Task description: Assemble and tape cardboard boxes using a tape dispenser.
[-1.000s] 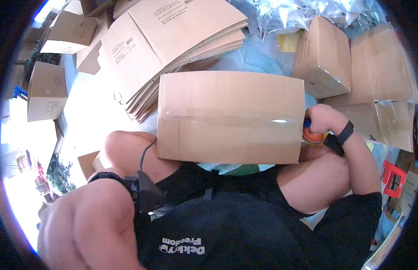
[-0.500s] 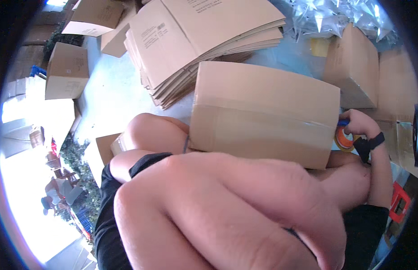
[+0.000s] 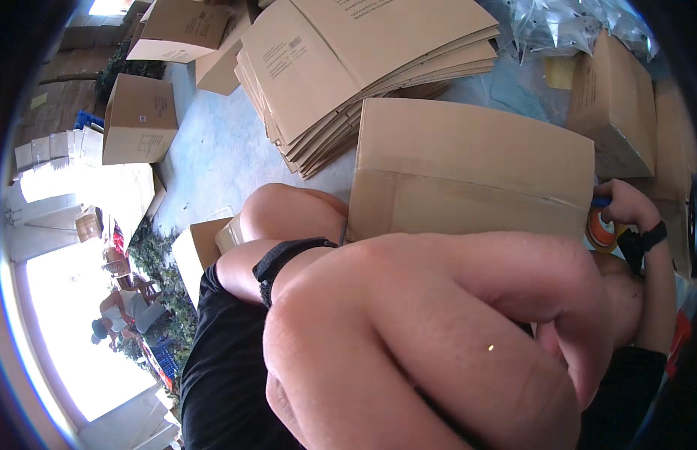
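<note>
A closed brown cardboard box (image 3: 468,161) is tilted in front of my bent legs, a seam running across the face turned to me. Beside its right end is my right hand (image 3: 629,204), with a black band on the wrist. Its fingers are curled round the blue handle of a tape dispenser (image 3: 603,229) that carries an orange-centred roll. My raised knee and leg (image 3: 378,300) fill the lower middle and cover the box's near edge. My left hand does not show; the legs or the box hide it.
A stack of flattened cartons (image 3: 363,60) lies beyond the box. Further cartons stand at right (image 3: 614,105) and left (image 3: 142,116). Clear plastic-wrapped spiky pieces (image 3: 566,26) are at the far right. Green garland (image 3: 157,259) and a person (image 3: 131,311) are by the bright doorway at left.
The view has shifted, so the box, the carton stack and my right hand appear further right in the picture. My right hand stays on the tape dispenser beside the box.
</note>
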A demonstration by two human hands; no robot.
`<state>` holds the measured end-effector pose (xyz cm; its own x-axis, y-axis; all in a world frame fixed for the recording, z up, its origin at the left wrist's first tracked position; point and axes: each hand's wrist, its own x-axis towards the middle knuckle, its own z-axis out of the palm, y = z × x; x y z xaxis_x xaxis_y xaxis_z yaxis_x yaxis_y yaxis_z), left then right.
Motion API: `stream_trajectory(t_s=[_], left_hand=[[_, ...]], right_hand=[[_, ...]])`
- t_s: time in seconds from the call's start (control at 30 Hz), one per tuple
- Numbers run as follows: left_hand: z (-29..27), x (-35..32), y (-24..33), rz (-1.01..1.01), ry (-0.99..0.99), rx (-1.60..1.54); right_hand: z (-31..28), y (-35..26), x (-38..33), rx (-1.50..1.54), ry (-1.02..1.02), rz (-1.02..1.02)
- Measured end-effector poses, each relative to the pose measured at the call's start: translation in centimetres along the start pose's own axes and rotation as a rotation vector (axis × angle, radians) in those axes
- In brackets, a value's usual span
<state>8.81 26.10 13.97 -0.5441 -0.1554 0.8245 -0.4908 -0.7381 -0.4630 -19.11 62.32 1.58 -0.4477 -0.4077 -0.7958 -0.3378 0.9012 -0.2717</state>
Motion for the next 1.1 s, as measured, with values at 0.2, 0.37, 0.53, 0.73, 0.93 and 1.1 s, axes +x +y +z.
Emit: stream_trajectory(t_s=[0.2,0.37,0.53,0.73,0.93,1.1], left_hand=[[-1.5,0.2,0.8,-0.042,-0.003,0.198],[-3.3,1.1,1.7,-0.098,0.004,0.379],[-3.4,0.9,0.2,-0.161,0.056,0.624],[-3.1,1.6,-0.1,-0.229,0.082,0.860],[-3.9,1.9,-0.4,-0.287,0.086,1.058],[-5.5,1.9,0.0,-0.326,0.063,1.215]], right_hand=[[0.6,0.8,0.3,-0.041,0.009,-0.004],[0.9,1.6,-0.5,-0.004,0.047,-0.008],[0.6,0.5,0.0,-0.030,0.058,0.072],[0.4,0.5,0.6,-0.024,0.027,0.063],[1.3,2.2,1.1,-0.044,0.070,-0.027],[0.3,0.3,0.2,-0.032,0.026,-0.062]])
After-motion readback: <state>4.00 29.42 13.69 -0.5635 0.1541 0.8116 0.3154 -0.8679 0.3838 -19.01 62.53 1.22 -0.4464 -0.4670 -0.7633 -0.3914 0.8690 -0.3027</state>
